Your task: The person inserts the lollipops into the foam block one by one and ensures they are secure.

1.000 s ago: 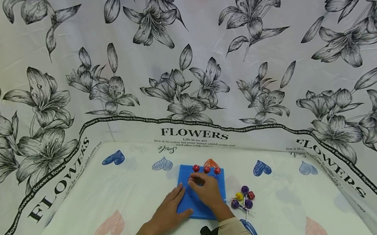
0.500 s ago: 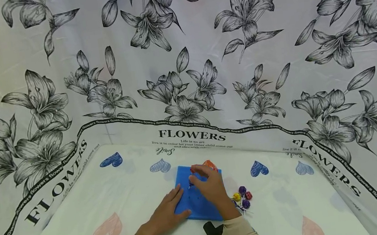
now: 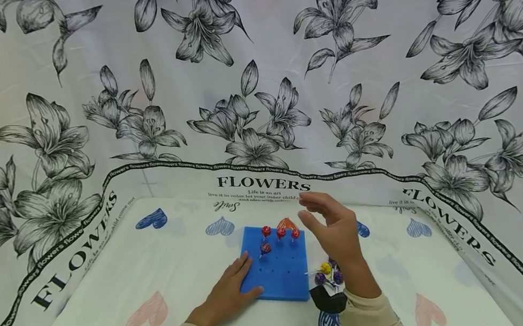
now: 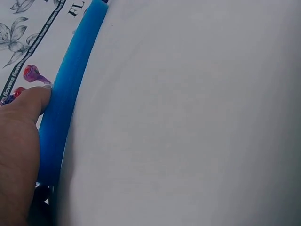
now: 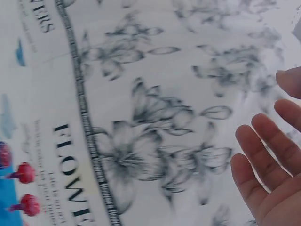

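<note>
A blue foam board with small holes lies on the table. Three red lollipops stand upright along its far edge, and a darker red-purple lollipop stands in front of the leftmost one. My left hand rests at the board's left edge with its fingers extended; in the left wrist view its thumb touches the board's side. To the right of the board, my right hand is raised above the table, fingers spread and holding nothing. The right wrist view also shows those fingers apart.
Loose lollipops, yellow and purple, lie right of the board, partly hidden by my right arm and its black wrist strap. The table cover has printed hearts. A flower-patterned curtain rises behind and around the table.
My right hand has let go of the dark red-purple lollipop, which stays standing in the board, and has moved up and right. The left hand keeps its place at the board's edge.
</note>
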`<action>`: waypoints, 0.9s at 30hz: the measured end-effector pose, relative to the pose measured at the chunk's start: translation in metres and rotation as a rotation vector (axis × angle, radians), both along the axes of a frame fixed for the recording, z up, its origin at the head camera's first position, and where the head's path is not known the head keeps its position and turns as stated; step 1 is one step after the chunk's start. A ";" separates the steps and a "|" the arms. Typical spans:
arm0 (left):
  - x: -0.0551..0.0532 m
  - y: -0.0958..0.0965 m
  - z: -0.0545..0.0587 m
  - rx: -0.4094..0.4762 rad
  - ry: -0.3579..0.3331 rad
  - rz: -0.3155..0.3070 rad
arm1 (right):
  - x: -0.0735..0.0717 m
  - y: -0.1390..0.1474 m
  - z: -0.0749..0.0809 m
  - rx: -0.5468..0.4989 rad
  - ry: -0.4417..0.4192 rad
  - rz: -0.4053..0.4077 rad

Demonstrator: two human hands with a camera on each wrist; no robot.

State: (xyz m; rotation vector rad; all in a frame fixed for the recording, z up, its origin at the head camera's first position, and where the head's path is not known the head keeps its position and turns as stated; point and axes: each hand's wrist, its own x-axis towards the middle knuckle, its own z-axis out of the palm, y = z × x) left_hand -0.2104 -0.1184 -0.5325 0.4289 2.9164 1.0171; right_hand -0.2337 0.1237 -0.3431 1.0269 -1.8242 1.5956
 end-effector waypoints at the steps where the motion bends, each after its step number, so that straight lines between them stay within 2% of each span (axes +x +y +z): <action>1: 0.000 0.000 0.001 0.002 -0.001 0.000 | 0.000 0.004 0.003 -0.021 0.025 0.016; 6: 0.000 -0.002 0.002 0.014 -0.002 -0.003 | 0.009 0.023 0.025 -0.123 0.145 0.096; 11: -0.002 -0.002 -0.003 0.014 -0.006 -0.002 | 0.014 0.044 0.032 -0.191 0.171 0.101; 17: -0.001 -0.002 -0.002 0.012 -0.016 -0.007 | 0.017 0.065 0.019 -0.229 0.131 0.048; 23: 0.000 -0.001 0.000 0.005 -0.026 0.000 | 0.020 0.079 -0.002 -0.258 0.081 -0.003; 27: 0.000 -0.001 0.001 0.003 -0.019 0.000 | 0.022 0.084 -0.023 -0.214 0.017 -0.107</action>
